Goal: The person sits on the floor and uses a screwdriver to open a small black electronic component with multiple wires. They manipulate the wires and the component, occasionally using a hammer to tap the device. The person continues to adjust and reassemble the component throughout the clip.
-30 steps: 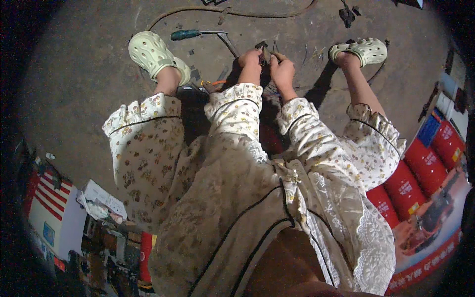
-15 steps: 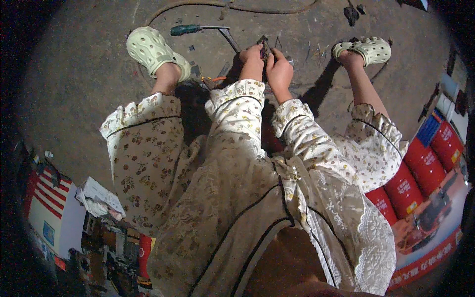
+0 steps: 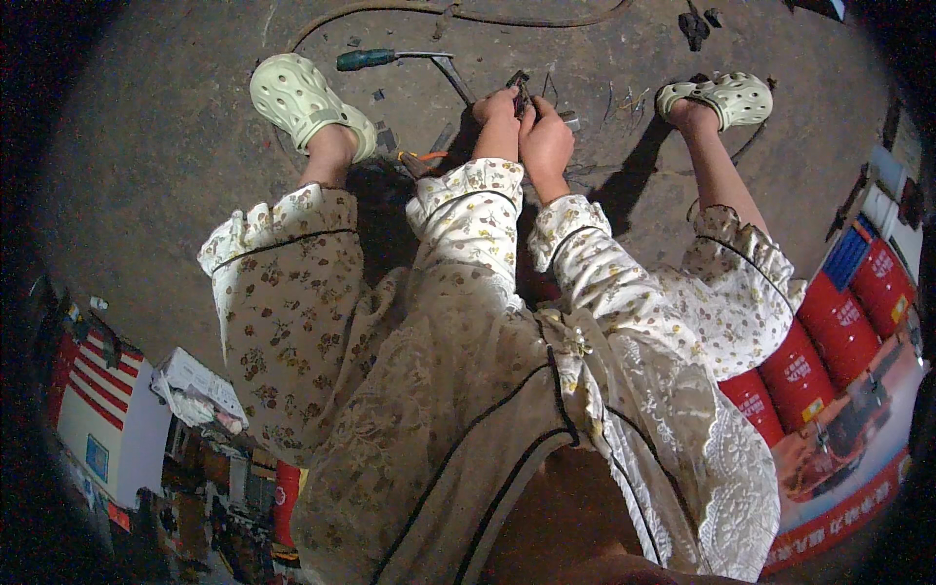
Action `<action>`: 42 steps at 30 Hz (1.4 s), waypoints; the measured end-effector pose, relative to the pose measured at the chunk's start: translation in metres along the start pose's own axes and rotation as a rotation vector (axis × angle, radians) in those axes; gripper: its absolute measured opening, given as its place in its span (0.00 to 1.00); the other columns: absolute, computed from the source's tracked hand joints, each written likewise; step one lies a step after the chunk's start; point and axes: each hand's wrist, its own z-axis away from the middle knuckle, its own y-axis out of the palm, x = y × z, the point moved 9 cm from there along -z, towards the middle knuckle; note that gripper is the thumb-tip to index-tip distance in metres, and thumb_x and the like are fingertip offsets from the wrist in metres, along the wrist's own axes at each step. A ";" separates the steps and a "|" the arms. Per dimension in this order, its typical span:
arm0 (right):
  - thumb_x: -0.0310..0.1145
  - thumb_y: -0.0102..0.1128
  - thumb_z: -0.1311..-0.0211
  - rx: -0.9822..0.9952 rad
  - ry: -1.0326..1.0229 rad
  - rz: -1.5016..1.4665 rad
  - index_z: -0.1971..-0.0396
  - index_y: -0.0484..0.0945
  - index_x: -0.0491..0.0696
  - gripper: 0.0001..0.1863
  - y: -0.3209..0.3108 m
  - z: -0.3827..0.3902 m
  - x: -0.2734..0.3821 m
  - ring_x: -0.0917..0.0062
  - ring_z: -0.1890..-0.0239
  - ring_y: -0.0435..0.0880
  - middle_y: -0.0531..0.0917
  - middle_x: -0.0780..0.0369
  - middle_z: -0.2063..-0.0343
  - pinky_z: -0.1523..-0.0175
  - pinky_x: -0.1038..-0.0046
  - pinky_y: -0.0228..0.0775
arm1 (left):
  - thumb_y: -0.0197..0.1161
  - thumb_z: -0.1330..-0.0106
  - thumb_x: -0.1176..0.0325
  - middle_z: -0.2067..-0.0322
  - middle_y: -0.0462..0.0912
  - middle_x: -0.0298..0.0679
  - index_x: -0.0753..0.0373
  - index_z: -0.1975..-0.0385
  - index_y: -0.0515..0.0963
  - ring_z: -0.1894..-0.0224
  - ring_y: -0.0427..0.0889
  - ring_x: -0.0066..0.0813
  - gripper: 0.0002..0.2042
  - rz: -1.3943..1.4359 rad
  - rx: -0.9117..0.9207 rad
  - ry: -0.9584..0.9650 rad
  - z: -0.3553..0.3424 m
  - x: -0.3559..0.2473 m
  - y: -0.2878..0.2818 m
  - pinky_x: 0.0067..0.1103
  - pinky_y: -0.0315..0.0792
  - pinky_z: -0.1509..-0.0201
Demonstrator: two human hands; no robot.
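Lying on the stained floor (image 3: 175, 205) is a green-handled tool (image 3: 367, 60); left hand (image 3: 497, 119) and right hand (image 3: 547, 143) pinch a dark part (image 3: 520, 86).

Here's the floor (image 3: 185, 175), brown-grey and scuffed. A long cable (image 3: 507, 21) curves across its far side, a green-handled tool (image 3: 367, 59) lies nearer, a dark lump (image 3: 694, 33) sits off right, two pale clogs (image 3: 304, 97) stand planted wide, and those look like wire scraps (image 3: 634, 101) by the right one.
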 end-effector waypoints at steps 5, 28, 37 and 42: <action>0.39 0.53 0.43 0.011 0.000 0.006 0.61 0.80 0.50 0.14 0.004 -0.002 -0.007 0.55 0.74 0.80 0.81 0.50 0.77 0.67 0.57 0.72 | 0.61 0.43 0.76 0.75 0.78 0.42 0.66 0.76 0.71 0.76 0.78 0.38 0.05 -0.010 -0.075 0.007 0.003 0.000 -0.003 0.30 0.72 0.80; 0.35 0.56 0.43 0.128 -0.103 -0.547 0.57 0.78 0.45 0.15 -0.113 -0.002 0.050 0.63 0.58 0.82 0.81 0.50 0.63 0.55 0.71 0.71 | 0.54 0.35 0.56 0.72 0.78 0.36 0.60 0.66 0.73 0.73 0.76 0.27 0.13 0.169 0.700 0.261 0.236 -0.112 0.068 0.22 0.71 0.66; 0.29 0.57 0.44 0.040 -0.497 -0.694 0.58 0.78 0.42 0.13 -0.256 0.069 0.113 0.71 0.59 0.83 0.82 0.54 0.63 0.56 0.75 0.72 | 0.48 0.33 0.52 0.75 0.75 0.37 0.62 0.65 0.72 0.73 0.77 0.31 0.17 0.065 1.128 0.080 0.385 -0.123 0.065 0.25 0.75 0.72; 0.27 0.56 0.44 -0.042 -0.536 -0.755 0.59 0.78 0.41 0.12 -0.301 0.099 0.117 0.72 0.61 0.84 0.83 0.55 0.64 0.58 0.76 0.72 | 0.49 0.32 0.55 0.74 0.75 0.38 0.63 0.64 0.72 0.72 0.76 0.29 0.16 0.055 1.142 0.122 0.439 -0.113 0.047 0.24 0.76 0.69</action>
